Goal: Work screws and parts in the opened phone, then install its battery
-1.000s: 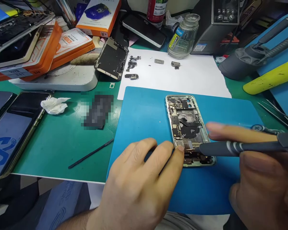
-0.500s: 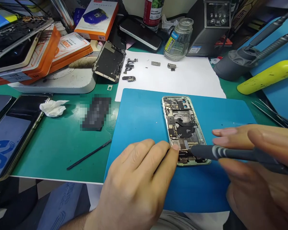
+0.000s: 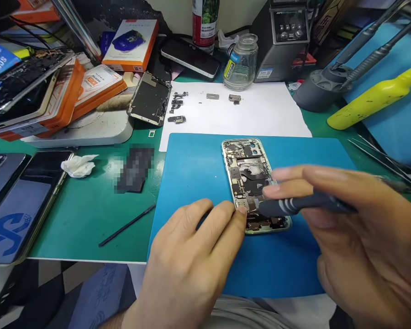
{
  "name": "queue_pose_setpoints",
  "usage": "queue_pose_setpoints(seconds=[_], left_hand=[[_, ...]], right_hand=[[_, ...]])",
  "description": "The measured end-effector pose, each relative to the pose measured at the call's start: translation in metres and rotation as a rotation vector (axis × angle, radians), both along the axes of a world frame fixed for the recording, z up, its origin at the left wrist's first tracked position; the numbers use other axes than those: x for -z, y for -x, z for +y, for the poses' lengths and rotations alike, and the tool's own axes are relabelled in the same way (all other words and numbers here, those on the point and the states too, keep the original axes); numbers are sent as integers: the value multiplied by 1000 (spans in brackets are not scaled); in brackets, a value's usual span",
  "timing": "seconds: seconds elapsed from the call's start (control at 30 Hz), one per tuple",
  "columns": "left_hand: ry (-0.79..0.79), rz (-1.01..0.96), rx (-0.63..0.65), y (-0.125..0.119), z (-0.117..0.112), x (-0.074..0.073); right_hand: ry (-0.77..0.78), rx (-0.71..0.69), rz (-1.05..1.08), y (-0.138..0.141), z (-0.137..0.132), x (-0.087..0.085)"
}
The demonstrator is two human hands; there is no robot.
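An opened phone with its inner boards bare lies on the blue mat. My left hand steadies it, fingers bent and pressed together against its lower left edge. In my right hand is a dark grey screwdriver with light bands, gripped between thumb and fingers. It lies almost level, pointing left over the lower part of the phone. Its tip is close to my left fingertip; whether it touches a screw is too small to tell.
Small phone parts lie on white paper behind the mat, near a removed screen. At left are a black spudger, crumpled tissue and phones. A glass jar, tweezers and a yellow bottle stand or lie around.
The whole view has shifted a little. My right hand has lifted and turned its fingers over the screwdriver, still near the same lower part of the phone. My left hand keeps its hold.
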State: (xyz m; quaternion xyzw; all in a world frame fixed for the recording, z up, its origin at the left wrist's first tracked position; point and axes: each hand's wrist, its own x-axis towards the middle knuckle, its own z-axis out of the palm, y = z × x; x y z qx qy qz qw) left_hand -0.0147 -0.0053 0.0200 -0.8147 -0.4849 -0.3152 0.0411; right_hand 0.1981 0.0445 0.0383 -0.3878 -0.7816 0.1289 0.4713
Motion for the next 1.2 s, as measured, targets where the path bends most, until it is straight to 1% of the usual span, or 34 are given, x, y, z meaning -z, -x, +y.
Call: queue_pose_setpoints(seconds=[0.07,0.1,0.27,0.33,0.4,0.47,0.53,0.6,0.67,0.7,0.77,0.8,0.83,0.87,0.93,1.0,1.07,1.2], left_hand=[[2,9,7,0,0,0],[8,11,11,1,-1,0],[52,14,23,3,-5,-1],[53,13,19,2,-5,-1],[52,14,13,1,-5,0],[41,8,8,-1,-3,1],[31,-29,6,-1,-2,1],[63,-156,16,1,-3,-2],[140,-377,-15,5,-8,-8],[172,-504,-62,7,-10,-11],[211,-736,-186,11,-16,-19],[238,-826,-225,13,-17,-22],[278,-900,-231,14,-18,-24],[335,-961,-206,14,-18,-26],[455,-1060,-93,13,-14,-27],[508,-1139,11,11,-9,-25],[498,-1181,71,10,-5,-23],[477,-1175,110,11,-1,-18]], right_hand=[[-121,-21,-135,-3,4,-2],[-160,-31,-158,-3,5,-3],[-223,-23,-128,1,6,-6],[-209,-23,-113,3,6,-6],[-192,-54,-60,5,7,-5],[-220,-65,-25,7,8,-3],[-252,-91,-42,10,9,1],[-266,-118,-66,12,10,4],[-218,-108,2,13,9,6],[-168,-83,92,12,9,6],[-57,-11,355,11,8,2],[8,9,482,11,8,-1],[77,7,579,10,7,-4],[157,-10,647,11,7,-6],[331,-88,701,14,5,-9],[422,-153,720,21,2,-8],[424,-175,720,29,0,-5],[340,-184,714,43,-2,-2]])
